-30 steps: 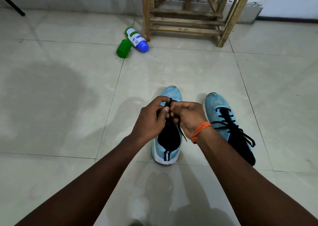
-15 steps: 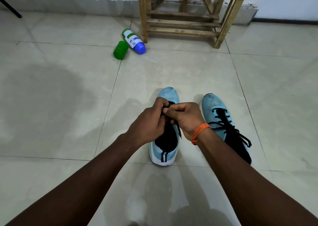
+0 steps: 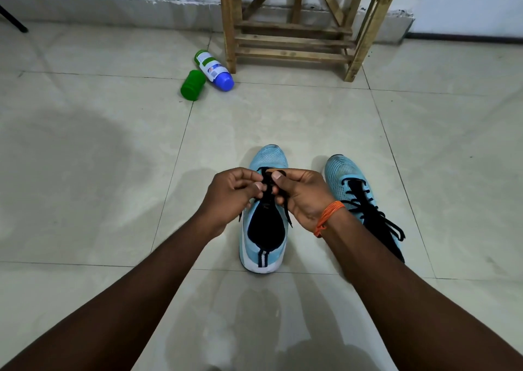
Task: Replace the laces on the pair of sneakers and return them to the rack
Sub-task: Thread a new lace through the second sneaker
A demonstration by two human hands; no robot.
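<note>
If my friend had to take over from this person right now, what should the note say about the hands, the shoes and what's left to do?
Left hand: pinches the black lace above the middle sneaker.
Right hand: pinches the same lace from the other side.
Where things are: both shoes stand on the floor tiles, toes toward the wooden rack.
Done: the second sneaker, on the right, is threaded with a black lace; its ends lie loose.
Left: finish lacing the middle sneaker, probably tie both, then set the pair on the rack.
</note>
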